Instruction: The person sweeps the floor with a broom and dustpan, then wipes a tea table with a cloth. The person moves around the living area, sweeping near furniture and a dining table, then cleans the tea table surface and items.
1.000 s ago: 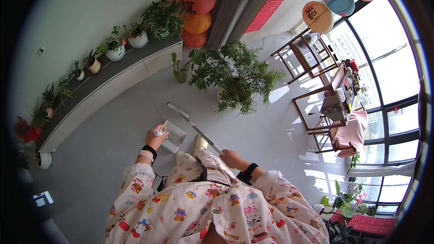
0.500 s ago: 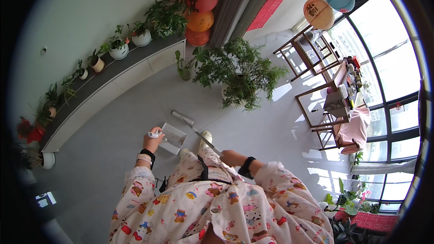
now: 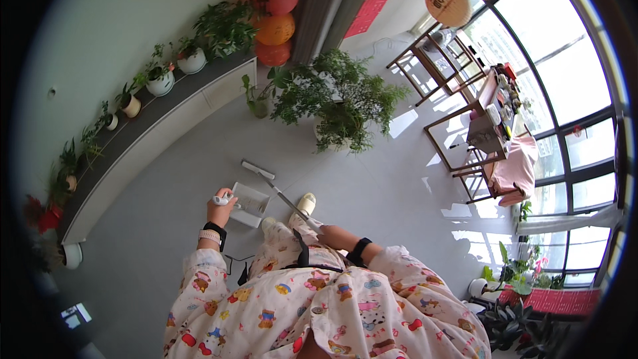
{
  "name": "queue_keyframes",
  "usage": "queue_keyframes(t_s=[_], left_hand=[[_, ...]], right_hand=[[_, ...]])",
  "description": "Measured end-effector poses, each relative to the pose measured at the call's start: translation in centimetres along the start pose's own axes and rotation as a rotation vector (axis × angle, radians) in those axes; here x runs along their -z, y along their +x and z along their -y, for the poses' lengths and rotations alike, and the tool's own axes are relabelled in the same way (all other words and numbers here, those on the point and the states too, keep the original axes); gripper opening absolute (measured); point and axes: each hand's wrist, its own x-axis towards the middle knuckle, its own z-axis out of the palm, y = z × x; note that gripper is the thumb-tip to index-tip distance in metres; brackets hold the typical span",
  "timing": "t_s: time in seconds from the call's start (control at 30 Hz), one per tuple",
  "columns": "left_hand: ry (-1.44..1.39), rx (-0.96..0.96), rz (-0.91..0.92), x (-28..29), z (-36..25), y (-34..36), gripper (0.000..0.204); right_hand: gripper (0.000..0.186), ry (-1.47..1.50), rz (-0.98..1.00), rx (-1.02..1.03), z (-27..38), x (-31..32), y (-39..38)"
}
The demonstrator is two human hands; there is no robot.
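My left hand [image 3: 220, 210] is closed around the white handle of a dustpan [image 3: 251, 201]. The dustpan is pale grey and rests on the floor just ahead of my shoes, its inside facing up. My right hand [image 3: 330, 237] grips the grey stick of a broom [image 3: 286, 200], which slants forward and left to the floor. At its far end a narrow white head [image 3: 258, 169] lies just beyond the dustpan, apart from it. Whether the head has bristles or a blade, I cannot tell.
Ahead stands a large bushy potted plant [image 3: 339, 100], with a smaller plant beside it. A low curved ledge [image 3: 163, 110] with several potted plants runs along the left. A wooden table [image 3: 488, 103] and a chair with pink cloth [image 3: 515, 163] stand by the windows.
The broom head has turned to show a narrower side. My right hand has come slightly down and left. The dustpan stays in my left hand; the whole view has shifted a little.
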Motion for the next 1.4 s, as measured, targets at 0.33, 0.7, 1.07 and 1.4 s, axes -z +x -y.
queue_keyframes(t_s=[0.33,0.7,1.07,1.4], left_hand=[[-0.066,0.089,-0.022,0.7,0.2,-1.9,0.018],[-0.139,0.197,-0.177,-1.2,3.0,-4.1,0.021],[-0.139,0.17,-0.248,-3.8,2.3,-7.0,0.027],[-0.163,0.169,-0.344,-7.3,5.0,-13.9,0.022]], right_hand=[[0.033,-0.089,-0.072,0.047,-1.2,3.0,-3.2],[0.031,-0.44,-0.041,0.112,-4.4,1.1,-1.3],[0.034,-0.088,-0.083,0.06,-14.5,4.1,-9.1],[0.025,-0.245,-0.16,0.023,-14.2,1.1,-7.8]])
